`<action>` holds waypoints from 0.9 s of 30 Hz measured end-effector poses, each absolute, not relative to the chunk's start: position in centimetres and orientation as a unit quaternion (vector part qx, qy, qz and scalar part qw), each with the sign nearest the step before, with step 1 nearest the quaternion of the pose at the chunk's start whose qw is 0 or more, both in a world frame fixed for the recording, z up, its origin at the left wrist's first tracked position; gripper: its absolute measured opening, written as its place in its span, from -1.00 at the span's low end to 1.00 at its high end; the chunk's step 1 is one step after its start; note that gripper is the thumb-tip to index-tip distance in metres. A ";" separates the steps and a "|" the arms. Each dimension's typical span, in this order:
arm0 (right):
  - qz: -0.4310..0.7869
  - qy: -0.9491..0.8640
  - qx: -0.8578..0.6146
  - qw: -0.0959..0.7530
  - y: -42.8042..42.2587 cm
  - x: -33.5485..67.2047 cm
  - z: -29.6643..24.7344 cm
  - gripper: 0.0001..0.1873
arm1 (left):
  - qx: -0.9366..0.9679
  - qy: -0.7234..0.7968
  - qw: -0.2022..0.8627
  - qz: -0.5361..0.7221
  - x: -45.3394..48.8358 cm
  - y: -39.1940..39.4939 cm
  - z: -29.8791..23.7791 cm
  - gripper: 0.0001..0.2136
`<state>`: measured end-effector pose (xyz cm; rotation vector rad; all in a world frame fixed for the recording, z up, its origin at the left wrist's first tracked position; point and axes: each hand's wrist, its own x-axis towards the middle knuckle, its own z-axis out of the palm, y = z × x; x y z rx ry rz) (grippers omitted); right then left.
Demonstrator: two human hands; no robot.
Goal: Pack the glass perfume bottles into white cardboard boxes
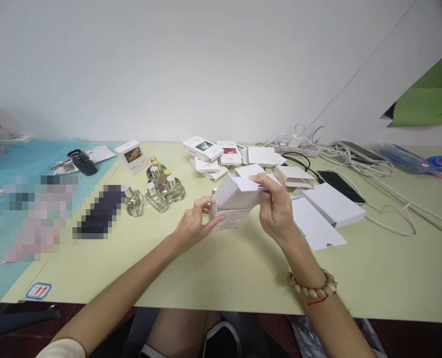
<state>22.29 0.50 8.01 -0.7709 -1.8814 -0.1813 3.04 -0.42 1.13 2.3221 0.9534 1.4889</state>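
I hold a small white cardboard box above the pale green table, near its middle. My left hand grips the box's lower left corner with thumb and fingers. My right hand pinches the box's open top flap from the right. A beaded bracelet circles my right wrist. Several glass perfume bottles with gold and silver caps stand to the left of the box.
Flat white box blanks lie right of my hands. Printed white boxes are stacked at the back. A black phone, white cables and a power strip sit at back right. A blue mat covers the left side.
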 end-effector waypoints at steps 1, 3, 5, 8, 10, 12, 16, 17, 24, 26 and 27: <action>-0.074 -0.789 -0.321 0.519 0.5 22.3 8.1 -0.66 | 0.790 0.325 0.109 0.509 3.0 -0.4 1.0 -0.55; -0.065 -0.795 -0.323 0.509 0.5 22.4 8.2 -0.67 | 0.788 0.323 0.112 0.513 3.0 -0.3 0.8 -0.49; -0.053 -0.795 -0.327 0.508 0.5 22.5 8.3 -0.68 | 0.787 0.322 0.124 0.512 2.9 -0.3 0.7 -0.47; -0.047 -0.777 -0.329 0.534 0.7 22.6 8.1 -0.73 | 0.783 0.330 0.156 0.504 2.9 -0.3 0.8 -0.51; -0.054 -0.763 -0.329 0.554 0.8 22.6 8.0 -0.70 | 0.779 0.336 0.170 0.501 2.9 -0.3 1.0 -0.55; -0.061 -0.750 -0.335 0.568 0.8 22.2 7.9 -0.63 | 0.780 0.335 0.168 0.501 2.9 -0.3 1.2 -0.57; -0.055 -0.719 -0.339 0.604 0.4 21.0 7.8 -0.43 | 0.797 0.307 0.141 0.501 2.9 -0.6 1.7 -0.60; -0.049 -0.712 -0.337 0.614 0.2 20.6 7.7 -0.37 | 0.803 0.300 0.134 0.497 2.9 -0.7 1.7 -0.61; -0.056 -0.693 -0.362 0.622 -0.5 19.4 7.7 -0.44 | 0.808 0.282 0.092 0.509 3.2 -1.2 1.7 -0.69; -0.071 -0.694 -0.354 0.623 -0.5 19.5 7.9 -0.45 | 0.810 0.276 0.084 0.511 3.4 -1.2 1.7 -0.69; -0.079 -0.693 -0.350 0.625 -0.5 19.6 8.0 -0.45 | 0.812 0.275 0.087 0.507 3.5 -1.2 1.8 -0.69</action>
